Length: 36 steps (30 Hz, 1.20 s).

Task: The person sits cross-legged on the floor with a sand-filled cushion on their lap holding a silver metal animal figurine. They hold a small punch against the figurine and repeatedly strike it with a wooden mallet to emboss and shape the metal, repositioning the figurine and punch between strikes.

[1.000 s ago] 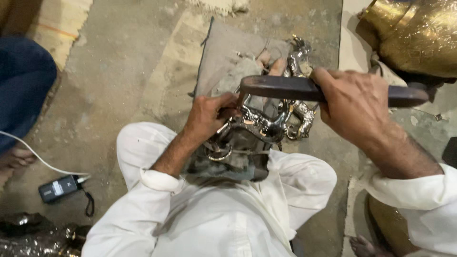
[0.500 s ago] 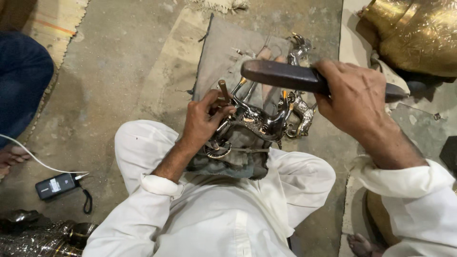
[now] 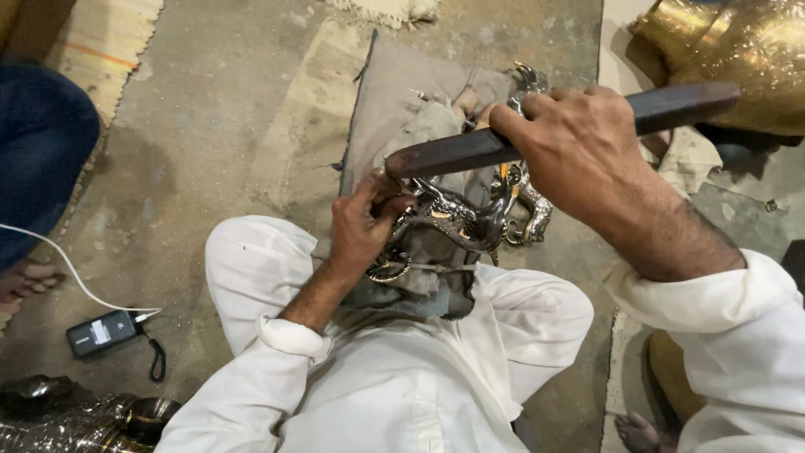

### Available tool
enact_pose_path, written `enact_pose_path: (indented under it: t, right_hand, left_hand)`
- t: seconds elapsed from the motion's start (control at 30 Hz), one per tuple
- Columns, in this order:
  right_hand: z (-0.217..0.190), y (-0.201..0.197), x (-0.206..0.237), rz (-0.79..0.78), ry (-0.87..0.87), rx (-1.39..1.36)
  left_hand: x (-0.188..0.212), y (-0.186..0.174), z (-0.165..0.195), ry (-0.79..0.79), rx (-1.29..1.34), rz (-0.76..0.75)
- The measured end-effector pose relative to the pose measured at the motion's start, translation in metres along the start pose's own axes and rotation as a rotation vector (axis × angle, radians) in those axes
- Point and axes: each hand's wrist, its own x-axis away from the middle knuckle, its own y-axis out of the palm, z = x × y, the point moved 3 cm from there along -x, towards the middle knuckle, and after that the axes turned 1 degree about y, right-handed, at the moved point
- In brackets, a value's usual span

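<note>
Between the seated person's knees, on a grey cloth pad [image 3: 394,92] on the floor, a shiny silver metal ornament [image 3: 457,222] is lying against a wad of cloth. The left hand [image 3: 362,228] is bracing it, fingers pinched narrow on what looks like a small punch at the ornament's left edge; the tool itself is too hidden to be sure of. The right hand [image 3: 579,151] is gripping a long dark bar [image 3: 470,151] with fingers wrapped fully around it, the bar's end hovering just above the left fingertips.

A stroke landing off line could be striking the left fingers, since they are sitting right under the bar's end, and the curved, polished ornament could be slipping on the loose cloth.

Compared with half a second earlier, the bar's left end is now lower and closer to the left hand.
</note>
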Motion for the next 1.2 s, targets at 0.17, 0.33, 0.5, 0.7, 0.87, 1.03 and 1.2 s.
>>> enact_pose_path:
  t: [0.17,0.33,0.5,0.7,0.87,1.03,1.2]
  right_hand:
    - [0.009,-0.013,0.013,0.314,0.064,-0.256]
    - [0.006,-0.020,0.015,0.166,0.016,-0.051]
    - [0.005,-0.016,0.025,-0.003,0.116,-0.040]
    - [0.010,0.010,0.057,-0.097,0.195,-0.162]
    - [0.012,0.026,0.083,-0.137,0.332,-0.331]
    - [0.006,0.032,0.109,0.061,0.424,-0.498]
    - [-0.007,0.043,0.124,0.265,0.562,-0.730]
  left_hand:
    - [0.001,-0.001,0.007,-0.003,0.036,0.012]
    - [-0.004,0.000,0.014,0.047,-0.135,-0.063]
    - [-0.017,-0.001,0.019,0.130,-0.111,-0.132]
    - [-0.028,-0.002,0.020,0.201,-0.174,-0.269]
    - [-0.038,0.002,0.019,0.199,-0.136,-0.391]
    - [-0.046,0.005,0.023,0.254,-0.248,-0.496]
    - [-0.052,0.009,0.026,0.299,-0.270,-0.622]
